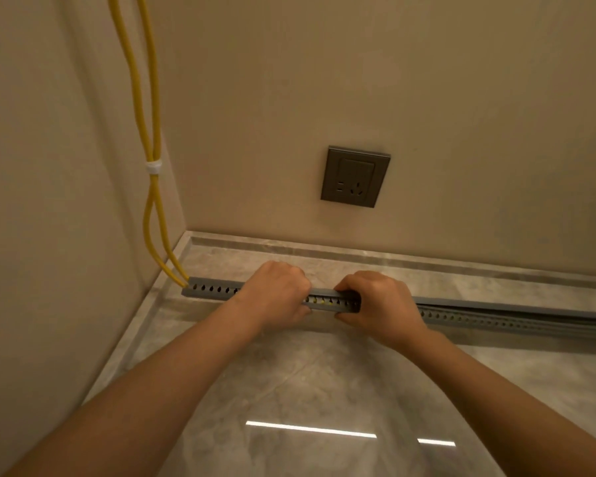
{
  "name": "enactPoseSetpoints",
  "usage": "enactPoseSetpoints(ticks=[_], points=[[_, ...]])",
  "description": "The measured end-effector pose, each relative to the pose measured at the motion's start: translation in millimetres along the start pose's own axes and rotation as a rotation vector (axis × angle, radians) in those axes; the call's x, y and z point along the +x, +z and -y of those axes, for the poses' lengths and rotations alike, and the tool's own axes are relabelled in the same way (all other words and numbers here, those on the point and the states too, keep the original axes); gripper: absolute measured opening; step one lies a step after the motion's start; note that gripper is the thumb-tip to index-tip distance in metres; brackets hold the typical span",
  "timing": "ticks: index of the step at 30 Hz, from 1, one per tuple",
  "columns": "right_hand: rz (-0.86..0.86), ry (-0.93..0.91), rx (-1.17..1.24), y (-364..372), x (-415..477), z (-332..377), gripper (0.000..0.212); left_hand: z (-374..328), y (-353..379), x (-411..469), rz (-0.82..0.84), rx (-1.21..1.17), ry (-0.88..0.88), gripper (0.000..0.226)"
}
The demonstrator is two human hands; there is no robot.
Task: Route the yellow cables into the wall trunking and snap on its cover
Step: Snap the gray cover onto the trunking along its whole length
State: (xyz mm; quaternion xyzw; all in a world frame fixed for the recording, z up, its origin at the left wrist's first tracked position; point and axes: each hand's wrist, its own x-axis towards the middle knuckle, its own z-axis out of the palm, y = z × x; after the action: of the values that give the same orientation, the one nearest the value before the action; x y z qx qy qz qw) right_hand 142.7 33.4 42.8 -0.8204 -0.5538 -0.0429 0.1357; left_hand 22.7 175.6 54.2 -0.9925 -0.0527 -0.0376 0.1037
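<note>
A grey slotted trunking (214, 290) lies along the floor near the wall, from the left corner to the right edge. Two yellow cables (151, 125), tied by a white band (154, 166), hang down the corner and enter the trunking's left end; yellow shows through the slots between my hands. My left hand (272, 294) and my right hand (379, 304) both grip the trunking with its grey cover (324, 292), fingers curled over the top. To the right of my right hand the cover (496, 304) sits lifted off the trunking.
A grey wall socket (355, 176) is on the beige wall above the trunking. A marble skirting (393, 253) runs along the wall base. The glossy marble floor (289, 390) reflects ceiling lights in front of me.
</note>
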Motion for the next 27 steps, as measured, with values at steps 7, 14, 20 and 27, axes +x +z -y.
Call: enactPoseSetpoints(ticks=[7, 14, 20, 27], points=[[0.052, -0.064, -0.166, -6.5, 4.1, 0.2, 0.03, -0.6, 0.2, -1.5, -0.003, -0.017, -0.002, 0.035], [0.074, -0.127, -0.181, -9.5, 10.0, -1.3, 0.025, -1.8, 0.7, -3.8, -0.03, -0.039, -0.029, 0.035], [0.073, -0.126, -0.131, -9.2, 10.7, -4.3, 0.024, -13.8, 1.7, -5.4, -0.041, -0.109, -0.146, 0.025], [0.048, -0.151, -0.063, -7.8, 9.2, -5.4, 0.022, -48.0, 0.0, 5.3, -0.064, -0.136, -0.199, 0.02]])
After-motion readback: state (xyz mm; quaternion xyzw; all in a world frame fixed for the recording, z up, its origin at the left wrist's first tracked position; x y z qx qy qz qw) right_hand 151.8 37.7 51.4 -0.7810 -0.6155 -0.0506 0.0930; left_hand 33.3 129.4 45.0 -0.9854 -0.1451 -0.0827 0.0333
